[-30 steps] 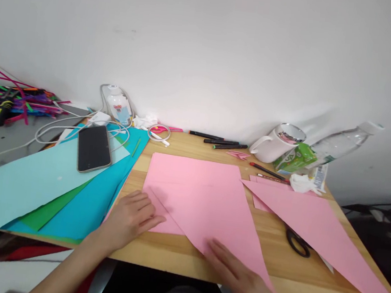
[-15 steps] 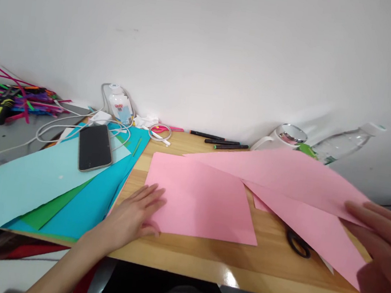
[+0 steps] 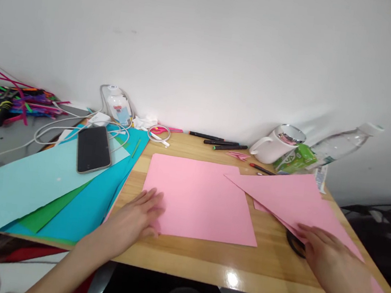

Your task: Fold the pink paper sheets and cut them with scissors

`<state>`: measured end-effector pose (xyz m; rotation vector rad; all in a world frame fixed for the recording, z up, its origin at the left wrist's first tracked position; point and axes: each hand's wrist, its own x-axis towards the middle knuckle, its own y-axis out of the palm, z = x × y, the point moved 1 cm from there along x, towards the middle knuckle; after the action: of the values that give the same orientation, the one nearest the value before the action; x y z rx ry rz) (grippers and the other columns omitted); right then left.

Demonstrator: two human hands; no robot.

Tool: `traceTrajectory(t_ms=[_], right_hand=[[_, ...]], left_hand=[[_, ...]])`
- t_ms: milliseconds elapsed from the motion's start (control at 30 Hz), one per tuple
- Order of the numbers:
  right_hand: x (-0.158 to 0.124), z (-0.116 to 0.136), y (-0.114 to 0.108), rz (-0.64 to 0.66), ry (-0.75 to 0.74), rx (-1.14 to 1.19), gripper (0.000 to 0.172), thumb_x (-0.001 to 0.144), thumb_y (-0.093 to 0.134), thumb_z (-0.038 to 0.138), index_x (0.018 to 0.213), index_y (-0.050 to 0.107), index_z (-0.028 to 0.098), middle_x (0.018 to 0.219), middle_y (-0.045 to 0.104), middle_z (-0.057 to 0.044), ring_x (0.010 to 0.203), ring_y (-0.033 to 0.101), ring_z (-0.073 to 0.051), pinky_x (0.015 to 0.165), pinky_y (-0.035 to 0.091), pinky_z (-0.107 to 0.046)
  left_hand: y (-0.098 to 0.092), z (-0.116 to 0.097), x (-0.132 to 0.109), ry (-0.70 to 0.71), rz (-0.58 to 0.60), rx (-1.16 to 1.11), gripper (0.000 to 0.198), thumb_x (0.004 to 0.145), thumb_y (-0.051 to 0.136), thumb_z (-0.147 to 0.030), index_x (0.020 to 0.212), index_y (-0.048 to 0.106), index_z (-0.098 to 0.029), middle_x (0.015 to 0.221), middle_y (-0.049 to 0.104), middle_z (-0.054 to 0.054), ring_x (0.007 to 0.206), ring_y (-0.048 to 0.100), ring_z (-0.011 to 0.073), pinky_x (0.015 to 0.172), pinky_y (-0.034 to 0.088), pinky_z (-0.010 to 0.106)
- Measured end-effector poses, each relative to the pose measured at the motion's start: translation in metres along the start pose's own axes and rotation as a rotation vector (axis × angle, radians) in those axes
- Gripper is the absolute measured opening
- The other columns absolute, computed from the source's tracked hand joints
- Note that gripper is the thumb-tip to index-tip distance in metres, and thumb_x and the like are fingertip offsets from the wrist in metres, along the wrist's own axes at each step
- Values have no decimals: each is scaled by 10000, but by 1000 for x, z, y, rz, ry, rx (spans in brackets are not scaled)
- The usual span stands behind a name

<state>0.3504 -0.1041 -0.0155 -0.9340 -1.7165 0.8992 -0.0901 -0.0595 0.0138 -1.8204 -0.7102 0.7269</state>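
Landmark: the middle pink paper (image 3: 203, 200), flat on the wooden table (image 3: 231, 260). Left hand (image 3: 133, 219) lay on its left edge, fingers extended and slightly parted, gripping nothing. Right hand (image 3: 331, 258) was well to its right, fingers on the near edge of a loose pink sheet (image 3: 286, 191). Thumb hidden; could not tell whether it pinched that edge or merely pressed.

The loose sheet's pointed tip overlapped the right side of the middle paper; the rest of it covered part of a lower pink sheet (image 3: 340, 226). A black loop (image 3: 290, 244), probably a scissors handle, poked out right of the middle paper, just beside the right fingers.

Risks, my judgement: a sideways pull could catch paper on that loop and tear or crease it. Dragging the overlapping tip might skew the middle paper if the left hand lifted. Pressing hard over the hidden part could dent the sheets.
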Motion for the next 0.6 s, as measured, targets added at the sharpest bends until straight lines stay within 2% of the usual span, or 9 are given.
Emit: traceTrajectory(t_ms=[33,100,233,300,367,433,500,600], right_hand=[[-1,0,2,18,21,-26,311,845,377,202,849,680,131,818,731,-140,710,688,-308,508,504,-375],[1,1,4,9,65,-43,312,850,368,186,905,668,121,831,725,-153,700,690,-294,502,504,-356],[13,13,7,-73,65,32,288,878,394,189,1071,599,129,1083,685,-142,992,652,-279,718,537,-344],[19,23,9,-15,41,34,316,899,408,216,1168,559,149,1169,657,-111,1028,638,-275,677,549,-334],[23,32,11,99,58,-18,324,912,418,243,1200,555,194,1176,659,-80,890,686,-264,508,529,-313],[23,37,10,196,116,-85,308,908,444,271,1185,574,232,1124,684,-64,675,699,-239,364,443,-292],[22,38,8,247,169,-139,281,903,461,300,1138,604,242,1020,717,-59,528,666,-227,322,389,-296],[18,29,9,272,205,-158,248,910,451,315,1037,649,237,901,732,-61,471,644,-236,316,365,-307]], left_hand=[[-1,0,0,-2,5,-7,333,827,602,-336,1131,635,-204,1375,483,106,1332,328,275,1095,286,474],[-1,0,-2,2,0,-19,287,858,560,-310,1113,642,-208,1376,485,101,1333,332,272,1093,285,486],[0,-2,-7,55,-59,-47,295,912,424,-162,1115,631,-212,1366,501,89,1328,353,241,1082,315,475],[0,-4,-7,63,-55,-18,307,902,417,-127,1121,625,-181,1333,534,110,1315,375,247,1071,335,472],[0,-5,-7,61,-36,18,300,894,426,-122,1116,625,-151,1283,575,131,1300,397,258,1062,349,476],[0,-5,-7,61,-36,45,295,895,418,-117,1092,635,-145,1252,599,131,1294,407,255,1064,347,476],[1,-5,-8,62,-51,77,301,894,414,-113,1101,630,-152,1259,595,124,1293,411,247,1069,342,472],[0,-5,-9,77,-67,115,318,887,421,-110,1147,599,-151,1262,593,122,1283,427,242,1058,361,457]])
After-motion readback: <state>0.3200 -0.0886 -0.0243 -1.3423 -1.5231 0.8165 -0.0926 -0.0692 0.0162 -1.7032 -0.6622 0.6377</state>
